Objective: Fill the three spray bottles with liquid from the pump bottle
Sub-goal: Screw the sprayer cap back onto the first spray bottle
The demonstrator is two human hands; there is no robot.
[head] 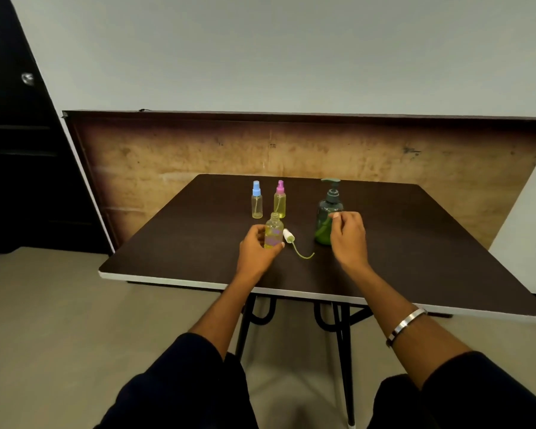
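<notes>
My left hand (256,249) grips an uncapped clear spray bottle (274,229) holding yellowish liquid, upright on the dark table (415,243). Its white spray cap (288,235) with a curved tube lies on the table just right of it. My right hand (348,235) hovers in front of the green pump bottle (327,212), fingers loosely curled and holding nothing. Behind stand two capped spray bottles: one with a blue cap (257,199), one with a pink cap (279,199), both holding yellowish liquid.
A wooden board (198,150) leans against the wall behind the table. A dark door (19,150) is at the left. The table's white front edge (183,281) is near my forearms.
</notes>
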